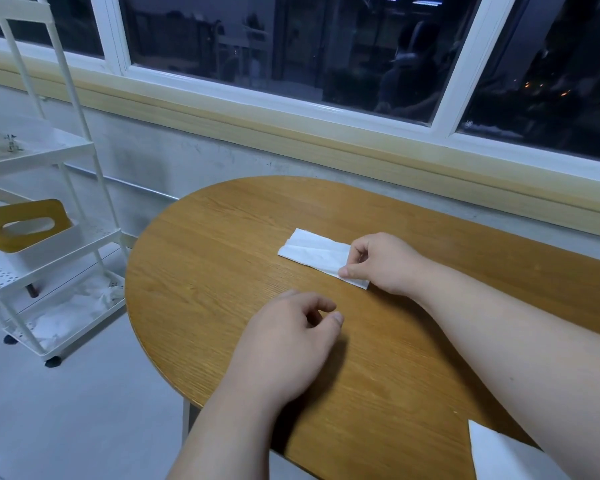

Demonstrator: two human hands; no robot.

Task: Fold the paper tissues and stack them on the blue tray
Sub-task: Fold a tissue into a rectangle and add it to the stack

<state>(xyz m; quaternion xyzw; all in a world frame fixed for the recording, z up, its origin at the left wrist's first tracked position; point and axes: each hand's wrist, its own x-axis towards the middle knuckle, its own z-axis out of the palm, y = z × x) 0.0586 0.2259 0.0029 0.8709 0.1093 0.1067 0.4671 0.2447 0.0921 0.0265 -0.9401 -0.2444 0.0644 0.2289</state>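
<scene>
- Hands first, from the head view: the right hand (385,263) pinches the right end of the tissue (314,252), thumb on top and fingers curled over the edge. The left hand (291,337) is nearer the body over the bench (205,258), fingers loosely curled and holding nothing. I cannot tell whether it touches the wood.
- The tissue lies flat on the bench as a long narrow strip. Its layered edges suggest it is already folded lengthwise.
- A 2nd white sheet (496,455) shows at the bottom right, beside the right forearm and cut off by the frame edge.
- No blue tray is in view, so the stack cannot be judged.
- To the left of the bench stands a white cart (66,252), with a yellow-lidded tissue box (25,220) on its middle shelf.
- The step in hand looks like folding the strip across its length.
- To do it well, carry the pinched end over to the far end and line up both corners before creasing.
- The free left hand could pin the far end so the strip does not slide on the smooth wood.
- Flat fingers can then press the crease. Keep the grip light, since thin paper probably tears easily and its layers slip apart.
</scene>
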